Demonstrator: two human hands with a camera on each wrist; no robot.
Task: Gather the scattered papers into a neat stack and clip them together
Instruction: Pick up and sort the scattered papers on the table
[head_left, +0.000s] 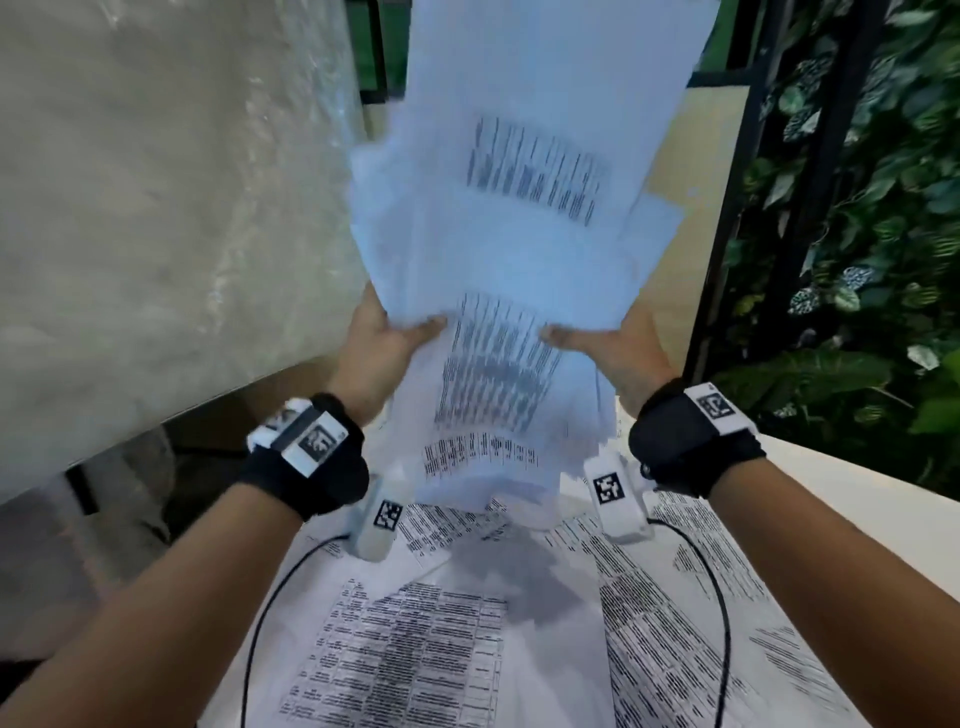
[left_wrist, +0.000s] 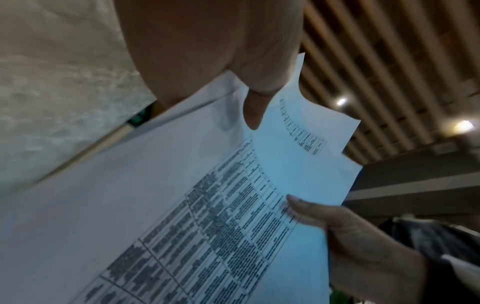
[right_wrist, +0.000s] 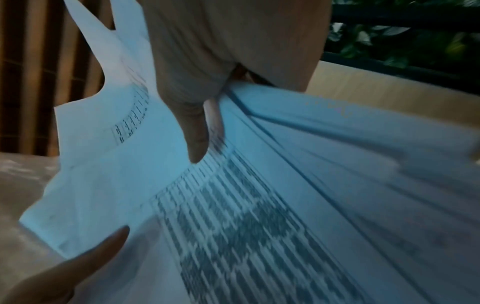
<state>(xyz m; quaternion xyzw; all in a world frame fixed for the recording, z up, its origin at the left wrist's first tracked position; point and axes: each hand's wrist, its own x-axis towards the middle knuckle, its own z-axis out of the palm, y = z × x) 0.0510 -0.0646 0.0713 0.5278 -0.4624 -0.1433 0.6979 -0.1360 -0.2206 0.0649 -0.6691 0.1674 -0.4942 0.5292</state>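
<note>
I hold a thick, uneven sheaf of printed papers (head_left: 519, 234) upright and tilted away, above the table. My left hand (head_left: 395, 332) grips its left edge, thumb on the front sheet and fingers hidden behind. My right hand (head_left: 597, 343) grips the right edge the same way. In the left wrist view my left thumb (left_wrist: 253, 111) presses the papers (left_wrist: 182, 205). In the right wrist view my right thumb (right_wrist: 196, 135) lies on the fanned sheets (right_wrist: 285, 205). More printed sheets (head_left: 441, 639) lie loose and overlapping on the table below. No clip is in view.
The white table (head_left: 857, 509) runs to the right. A pale plastic-covered panel (head_left: 156, 208) stands close on the left. A black metal frame (head_left: 727, 234) and leafy plants (head_left: 857, 260) are on the right, with a wooden board (head_left: 691, 197) behind the sheaf. Camera cables (head_left: 265, 597) trail over the loose sheets.
</note>
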